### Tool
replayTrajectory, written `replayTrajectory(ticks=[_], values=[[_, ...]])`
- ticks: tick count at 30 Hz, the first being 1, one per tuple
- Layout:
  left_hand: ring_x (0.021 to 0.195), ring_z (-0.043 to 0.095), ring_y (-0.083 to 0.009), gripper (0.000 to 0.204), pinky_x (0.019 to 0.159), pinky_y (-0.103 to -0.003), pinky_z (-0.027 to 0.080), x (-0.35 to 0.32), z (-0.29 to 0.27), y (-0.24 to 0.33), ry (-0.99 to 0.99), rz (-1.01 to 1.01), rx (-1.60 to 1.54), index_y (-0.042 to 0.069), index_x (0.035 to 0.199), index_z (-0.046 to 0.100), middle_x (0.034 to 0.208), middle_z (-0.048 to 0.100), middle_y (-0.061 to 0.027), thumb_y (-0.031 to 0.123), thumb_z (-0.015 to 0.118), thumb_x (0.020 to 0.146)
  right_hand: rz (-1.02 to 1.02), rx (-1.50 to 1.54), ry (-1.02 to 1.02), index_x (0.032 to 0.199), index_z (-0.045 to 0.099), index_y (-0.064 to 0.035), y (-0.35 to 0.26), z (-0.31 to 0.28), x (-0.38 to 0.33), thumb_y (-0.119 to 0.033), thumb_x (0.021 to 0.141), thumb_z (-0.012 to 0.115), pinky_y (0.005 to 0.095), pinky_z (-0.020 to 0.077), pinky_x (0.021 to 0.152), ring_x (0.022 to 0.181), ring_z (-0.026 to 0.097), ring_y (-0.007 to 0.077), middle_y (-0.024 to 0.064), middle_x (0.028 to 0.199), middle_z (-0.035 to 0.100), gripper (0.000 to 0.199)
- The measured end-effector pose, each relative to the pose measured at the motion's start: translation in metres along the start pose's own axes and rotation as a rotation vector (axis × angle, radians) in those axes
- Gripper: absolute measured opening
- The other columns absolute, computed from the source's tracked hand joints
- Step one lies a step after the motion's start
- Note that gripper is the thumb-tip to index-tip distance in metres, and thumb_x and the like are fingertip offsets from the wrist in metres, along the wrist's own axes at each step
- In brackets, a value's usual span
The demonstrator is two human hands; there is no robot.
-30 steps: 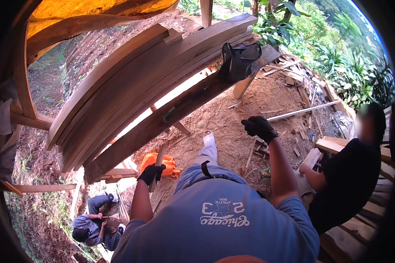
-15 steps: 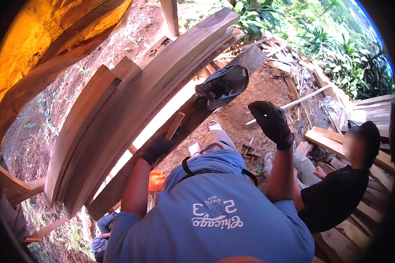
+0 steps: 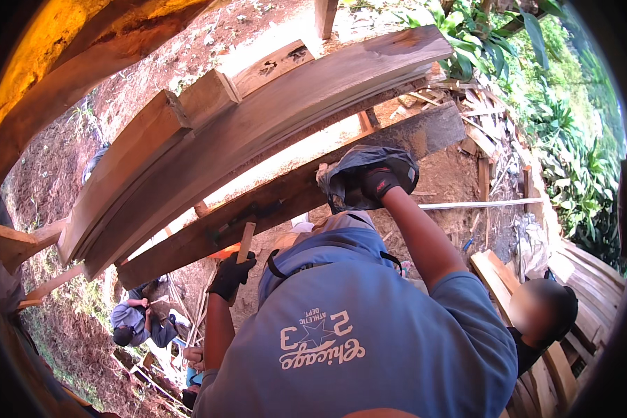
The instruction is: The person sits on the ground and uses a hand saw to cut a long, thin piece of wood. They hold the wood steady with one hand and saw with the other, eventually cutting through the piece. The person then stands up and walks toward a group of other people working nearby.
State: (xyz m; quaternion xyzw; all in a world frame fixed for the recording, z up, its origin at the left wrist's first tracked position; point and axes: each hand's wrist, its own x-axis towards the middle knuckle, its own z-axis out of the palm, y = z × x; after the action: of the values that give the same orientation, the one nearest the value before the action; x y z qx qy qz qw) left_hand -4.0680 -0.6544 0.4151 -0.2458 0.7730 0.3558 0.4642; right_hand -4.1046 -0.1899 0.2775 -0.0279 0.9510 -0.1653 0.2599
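Note:
My left hand (image 3: 231, 276), in a black glove, is closed round a short, flat wooden stick (image 3: 246, 240) that points up toward a dark board (image 3: 209, 240). Whether the stick is a tool's handle I cannot tell. My right hand (image 3: 376, 182), gloved too, reaches into an opened black plastic bag (image 3: 341, 184); its fingers are hidden inside. The bag lies against the dark board, toward its right part. Whatever the bag contains does not show.
Beyond the dark board lie long stacked planks (image 3: 292, 104). A seated person (image 3: 543, 313) is close on my right, beside piled timber (image 3: 592, 299). Another person (image 3: 136, 317) sits lower down at left. Scrap wood (image 3: 480, 132) and a pale strip (image 3: 480, 204) lie at right.
My right hand has moved left into the black bag. My left hand has drawn back from the dark board, still gripping the stick. The view has turned, and the person at left shows more.

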Motion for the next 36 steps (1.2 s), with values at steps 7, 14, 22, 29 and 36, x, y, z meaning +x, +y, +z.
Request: replayTrajectory(ticks=[7, 14, 22, 29, 36], values=[[0.064, 0.055, -0.0092, 0.039, 0.056, -0.028, 0.046, -0.021, 0.032, -0.008, -0.017, -0.040, -0.141, 0.004, 0.118, 0.071, 0.082, 0.064, -0.0006, 0.032, 0.079, 0.091, -0.050, 0.006, -0.167, 0.139, 0.064, -0.0133, -0.046, -0.048, -0.010, -0.045, 0.103, 0.050, 0.0443, 0.0412, 0.115, 0.133, 0.058, 0.0324, 0.0149, 0.147, 0.060, 0.050], [0.064, 0.055, -0.0082, 0.035, 0.058, -0.027, 0.044, -0.029, 0.044, 0.012, 0.012, 0.025, -0.188, 0.006, 0.110, 0.073, 0.081, 0.063, 0.0010, 0.035, 0.077, 0.091, -0.102, 0.159, -0.138, 0.132, 0.066, -0.0115, -0.025, -0.075, -0.029, -0.039, 0.098, 0.061, 0.0457, 0.0508, 0.098, 0.115, 0.068, 0.0342, 0.0134, 0.127, 0.071, 0.045], [0.067, 0.062, -0.0095, 0.023, 0.061, -0.028, 0.051, -0.020, 0.029, -0.008, 0.087, 0.279, -0.207, 0.008, 0.094, 0.066, 0.078, 0.066, -0.0004, 0.026, 0.080, 0.090, -0.137, 0.732, -0.014, 0.101, 0.075, -0.0057, -0.028, -0.169, -0.107, -0.026, 0.092, 0.069, 0.0373, 0.0549, 0.079, 0.088, 0.073, 0.0211, 0.0098, 0.090, 0.077, 0.024], [0.094, 0.072, -0.0152, 0.047, 0.083, -0.033, 0.058, -0.043, 0.026, 0.004, 0.243, 0.518, -0.201, 0.006, 0.121, 0.071, 0.105, 0.077, -0.0062, 0.031, 0.087, 0.084, -0.563, 0.966, -0.055, 0.092, 0.076, -0.0015, -0.152, -0.187, -0.124, -0.012, 0.101, 0.062, 0.0311, 0.0567, 0.083, 0.087, 0.074, 0.0157, 0.0086, 0.089, 0.079, 0.020], [0.099, 0.074, -0.0251, 0.061, 0.087, -0.040, 0.058, -0.082, 0.015, -0.022, 0.471, 0.553, -0.013, 0.004, 0.123, 0.066, 0.110, 0.076, -0.0130, 0.034, 0.093, 0.077, -0.493, 1.316, -0.425, 0.117, 0.072, -0.0010, -0.296, -0.037, -0.077, -0.020, 0.103, 0.066, 0.0336, 0.0561, 0.088, 0.099, 0.071, 0.0153, 0.0090, 0.109, 0.076, 0.024]])
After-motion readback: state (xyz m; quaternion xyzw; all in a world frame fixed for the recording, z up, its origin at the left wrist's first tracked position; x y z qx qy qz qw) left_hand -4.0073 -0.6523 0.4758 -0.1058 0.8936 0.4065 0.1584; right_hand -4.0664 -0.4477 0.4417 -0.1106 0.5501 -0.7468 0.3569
